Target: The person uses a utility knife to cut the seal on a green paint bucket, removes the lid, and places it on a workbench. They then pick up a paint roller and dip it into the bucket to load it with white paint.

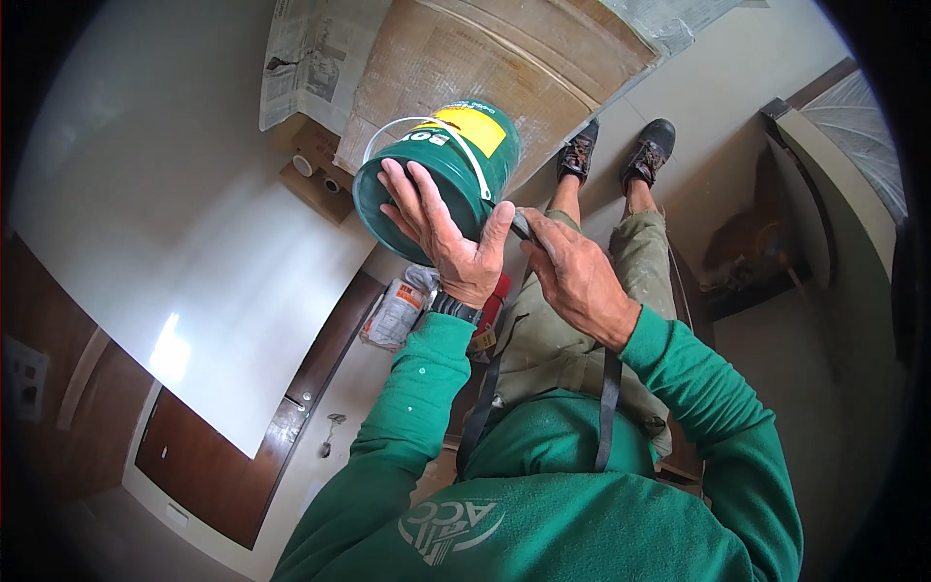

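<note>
A green bucket [490, 160] with a yellow label and a white wire-type handle [472, 160] stands on a cardboard-covered surface. Its dark green round top [393, 215] faces up toward me. My left hand [441, 233] lies across that top with the fingers stretched out and the thumb near the rim. At the same edge, my right hand [582, 276] is closed around a dark, narrow tool [524, 227], and the tool's end reaches the bucket's rim. The fingers hide most of the tool, so its exact kind cannot be made out.
Cardboard [456, 58] covers the surface under the bucket, with newspaper [320, 68] along its left side. A printed bag [396, 312] and a red object [493, 308] sit lower down beside my left wrist. A brown door [208, 466] is at lower left.
</note>
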